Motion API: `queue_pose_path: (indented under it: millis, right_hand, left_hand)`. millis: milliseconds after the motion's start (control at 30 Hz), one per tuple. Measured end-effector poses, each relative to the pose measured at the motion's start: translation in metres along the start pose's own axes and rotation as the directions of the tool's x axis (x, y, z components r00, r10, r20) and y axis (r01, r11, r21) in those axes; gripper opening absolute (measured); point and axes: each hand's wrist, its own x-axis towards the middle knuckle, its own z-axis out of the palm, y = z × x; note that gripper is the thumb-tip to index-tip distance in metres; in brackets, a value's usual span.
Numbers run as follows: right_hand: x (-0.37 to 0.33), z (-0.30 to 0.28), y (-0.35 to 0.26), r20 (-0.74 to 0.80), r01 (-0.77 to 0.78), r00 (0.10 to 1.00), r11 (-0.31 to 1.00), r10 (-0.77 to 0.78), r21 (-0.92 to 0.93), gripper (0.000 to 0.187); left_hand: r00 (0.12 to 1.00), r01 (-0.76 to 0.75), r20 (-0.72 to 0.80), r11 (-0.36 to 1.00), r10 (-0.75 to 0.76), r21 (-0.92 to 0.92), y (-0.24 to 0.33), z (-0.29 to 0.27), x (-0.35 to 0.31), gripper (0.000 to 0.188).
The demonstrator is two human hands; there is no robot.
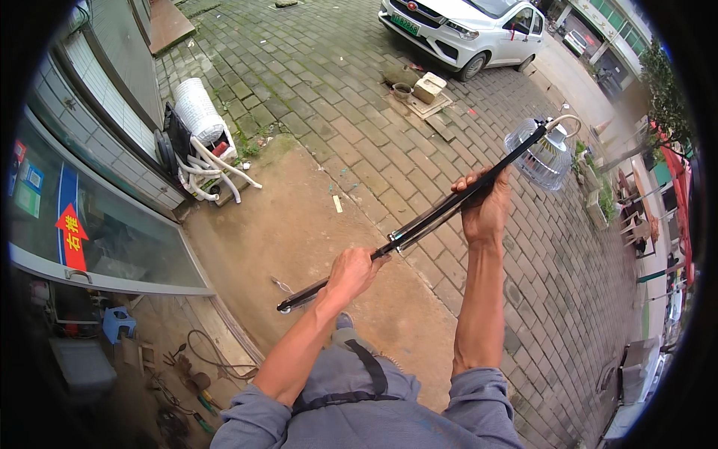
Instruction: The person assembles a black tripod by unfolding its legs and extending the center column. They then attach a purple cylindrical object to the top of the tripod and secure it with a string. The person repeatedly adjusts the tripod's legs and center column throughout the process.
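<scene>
Both of my hands hold up a long black swing-arm lamp [430, 218], slanting from lower left to upper right. My left hand [353, 275] is closed round its lower part, below the middle joint. Higher up, my right hand [486, 206] grips the upper part, with fingers wrapped round the bar. At the top end is a clear, ribbed, bowl-shaped shade [552, 166], and a pale cable [572, 123] curves over it. The lower end of the arm sticks out past my left hand over the concrete.
At left is a sliding glass door [112, 232] with a red arrow sign; tools and a blue stool [118, 323] lie inside. A white bucket [197, 106] and bent pale pipes [217, 170] are by the wall. A white car [464, 34] is parked ahead, near a block [429, 87].
</scene>
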Motion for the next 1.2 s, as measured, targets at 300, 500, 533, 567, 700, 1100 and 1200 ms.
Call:
queue_pose_path:
  millis: [300,500,533,567,700,1100,1200]
  right_hand:
    - [0.012,-0.021,0.014,-0.08,-0.066,0.994,0.996,0.071,0.058,0.059]
    - [0.011,-0.014,0.018,-0.024,-0.096,0.995,0.991,0.098,0.096,0.059]
    - [0.01,-0.013,0.019,-0.018,-0.094,0.995,0.99,0.096,0.104,0.059]
    - [0.009,-0.012,0.021,-0.011,-0.092,0.996,0.99,0.094,0.112,0.059]
    - [0.001,-0.005,0.021,-0.023,-0.073,0.997,0.993,0.075,0.095,0.06]
    - [-0.034,-0.022,-0.078,0.105,0.311,0.63,0.126,-0.769,-0.942,0.027]
    - [-0.006,-0.016,-0.161,0.259,0.262,0.676,-0.104,-0.69,-0.959,0.059]
  left_hand:
    - [1.0,-0.02,-0.002,0.999,0.02,0.039,-0.005,0.017,0.005,0.035]
    - [0.993,0.062,0.104,0.998,-0.063,0.016,-0.002,0.0,0.004,0.032]
    - [0.989,0.083,0.125,0.996,-0.084,0.012,-0.003,-0.002,0.004,0.032]
    - [0.992,0.067,0.108,0.998,-0.066,-0.01,-0.012,0.0,0.003,0.032]
    - [0.995,0.025,0.1,0.998,-0.02,-0.05,-0.024,0.01,0.004,0.033]
    - [0.992,0.02,0.123,0.999,-0.014,-0.042,-0.025,0.007,0.002,0.035]
    - [0.992,0.034,0.12,0.999,-0.03,-0.032,-0.029,0.012,0.001,0.034]
